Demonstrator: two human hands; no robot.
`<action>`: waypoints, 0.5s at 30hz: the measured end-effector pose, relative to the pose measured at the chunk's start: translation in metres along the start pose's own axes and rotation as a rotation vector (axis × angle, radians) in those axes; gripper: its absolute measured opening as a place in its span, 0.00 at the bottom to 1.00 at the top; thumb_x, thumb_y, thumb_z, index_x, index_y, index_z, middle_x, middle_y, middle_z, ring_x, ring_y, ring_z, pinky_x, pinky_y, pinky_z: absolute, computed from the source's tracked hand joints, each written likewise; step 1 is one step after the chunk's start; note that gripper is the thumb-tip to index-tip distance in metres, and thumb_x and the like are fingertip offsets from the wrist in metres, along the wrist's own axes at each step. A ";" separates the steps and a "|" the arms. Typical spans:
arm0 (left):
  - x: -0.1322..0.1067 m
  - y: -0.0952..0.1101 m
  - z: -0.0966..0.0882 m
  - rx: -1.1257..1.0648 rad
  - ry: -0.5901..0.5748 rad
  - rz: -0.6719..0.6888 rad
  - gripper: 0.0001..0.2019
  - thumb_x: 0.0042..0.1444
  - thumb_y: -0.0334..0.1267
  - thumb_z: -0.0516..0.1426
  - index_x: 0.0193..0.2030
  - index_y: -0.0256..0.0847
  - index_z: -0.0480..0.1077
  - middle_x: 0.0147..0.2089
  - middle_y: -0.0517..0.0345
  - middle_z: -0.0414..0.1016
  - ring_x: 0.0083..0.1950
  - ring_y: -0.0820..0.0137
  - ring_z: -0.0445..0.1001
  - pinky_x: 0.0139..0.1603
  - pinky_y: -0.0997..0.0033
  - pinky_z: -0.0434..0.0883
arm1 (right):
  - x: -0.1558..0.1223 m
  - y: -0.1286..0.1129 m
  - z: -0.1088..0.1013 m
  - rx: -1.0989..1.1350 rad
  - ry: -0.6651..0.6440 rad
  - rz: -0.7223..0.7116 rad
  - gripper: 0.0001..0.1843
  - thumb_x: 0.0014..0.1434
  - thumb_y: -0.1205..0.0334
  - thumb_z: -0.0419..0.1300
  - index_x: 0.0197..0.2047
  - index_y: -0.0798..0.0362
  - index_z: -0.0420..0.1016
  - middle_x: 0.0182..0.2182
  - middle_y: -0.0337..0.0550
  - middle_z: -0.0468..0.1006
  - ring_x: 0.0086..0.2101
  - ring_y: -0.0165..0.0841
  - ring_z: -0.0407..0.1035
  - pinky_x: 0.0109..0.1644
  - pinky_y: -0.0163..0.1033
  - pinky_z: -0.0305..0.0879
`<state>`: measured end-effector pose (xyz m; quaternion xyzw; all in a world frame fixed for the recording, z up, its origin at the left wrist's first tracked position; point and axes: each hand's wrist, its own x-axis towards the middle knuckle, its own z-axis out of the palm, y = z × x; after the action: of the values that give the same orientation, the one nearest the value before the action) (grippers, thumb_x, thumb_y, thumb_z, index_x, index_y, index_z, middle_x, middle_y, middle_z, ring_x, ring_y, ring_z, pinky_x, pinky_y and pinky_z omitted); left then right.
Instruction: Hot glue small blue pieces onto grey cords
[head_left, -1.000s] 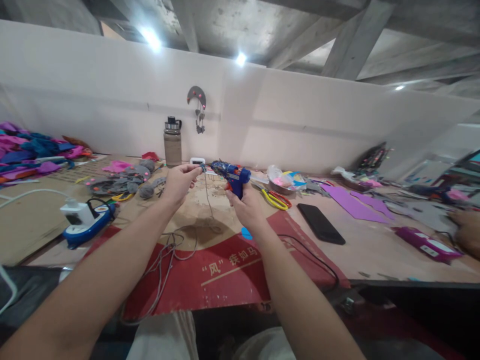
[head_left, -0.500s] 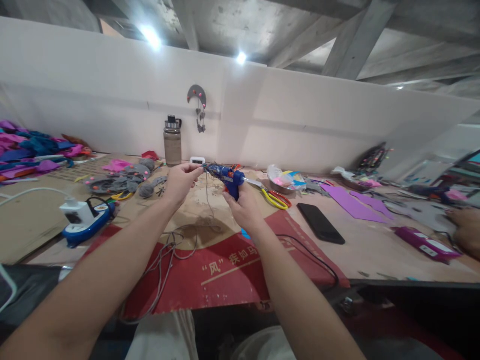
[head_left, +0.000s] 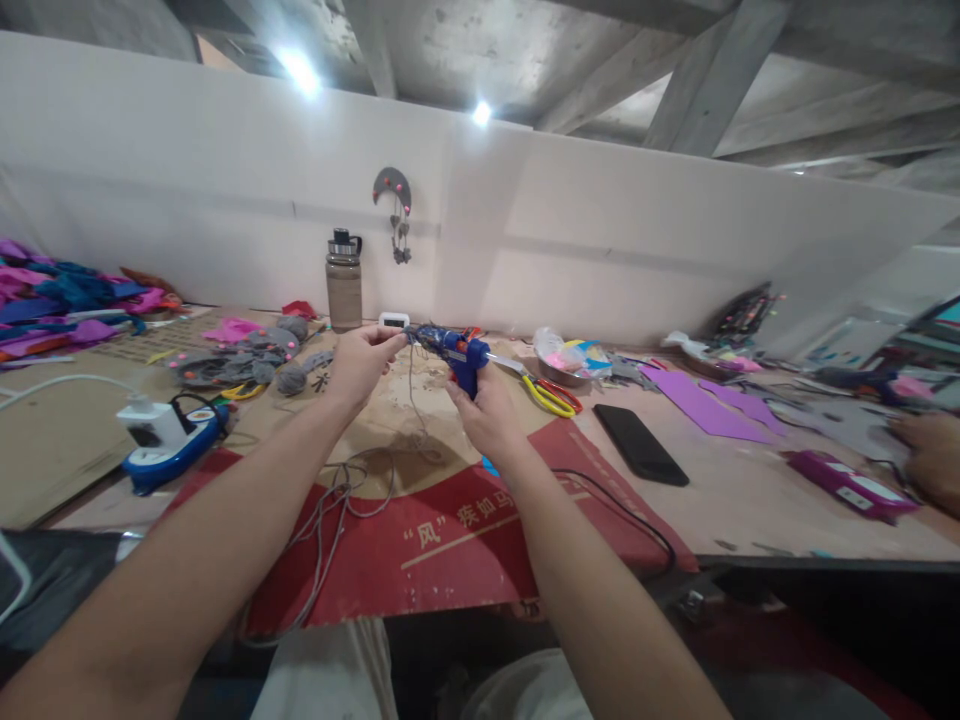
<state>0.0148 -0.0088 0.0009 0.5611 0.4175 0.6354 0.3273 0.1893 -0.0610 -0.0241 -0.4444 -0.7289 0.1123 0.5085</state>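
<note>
My right hand (head_left: pixel 484 405) is wrapped around the handle of a blue hot glue gun (head_left: pixel 466 362), which points left with a white glue stick out of its back end. My left hand (head_left: pixel 365 362) pinches at the nozzle's tip. From its fingertips a thin grey cord (head_left: pixel 412 388) hangs down to the table, where loose loops of it lie on a red and tan cardboard sheet (head_left: pixel 465 570). Whatever else the fingertips hold is too small to make out.
Yellow- and red-handled scissors (head_left: pixel 551 396) and a black phone (head_left: pixel 640 444) lie to the right. At left are a blue power strip (head_left: pixel 176 450) and grey felt pieces (head_left: pixel 225 368). A bottle (head_left: pixel 344 285) stands behind. Another person's hand (head_left: pixel 930 450) is at far right.
Both hands and the glue gun stay almost where they were. The view has shifted very slightly.
</note>
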 end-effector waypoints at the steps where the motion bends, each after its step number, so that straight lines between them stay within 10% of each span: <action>1: 0.000 0.000 0.000 0.004 0.000 0.001 0.08 0.43 0.39 0.61 0.29 0.37 0.75 0.22 0.57 0.70 0.21 0.77 0.61 0.19 0.77 0.56 | 0.000 0.000 0.000 0.004 0.005 -0.002 0.10 0.57 0.60 0.53 0.42 0.53 0.65 0.36 0.47 0.72 0.37 0.37 0.66 0.44 0.43 0.62; 15: 0.000 0.000 0.000 -0.061 -0.006 -0.030 0.06 0.42 0.37 0.62 0.28 0.37 0.74 0.22 0.59 0.68 0.21 0.78 0.60 0.18 0.78 0.55 | 0.001 0.001 0.000 0.019 0.018 0.005 0.11 0.55 0.60 0.53 0.42 0.52 0.65 0.37 0.46 0.72 0.37 0.37 0.66 0.45 0.43 0.62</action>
<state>0.0152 -0.0088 0.0013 0.5461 0.4054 0.6413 0.3551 0.1900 -0.0601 -0.0242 -0.4424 -0.7219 0.1165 0.5192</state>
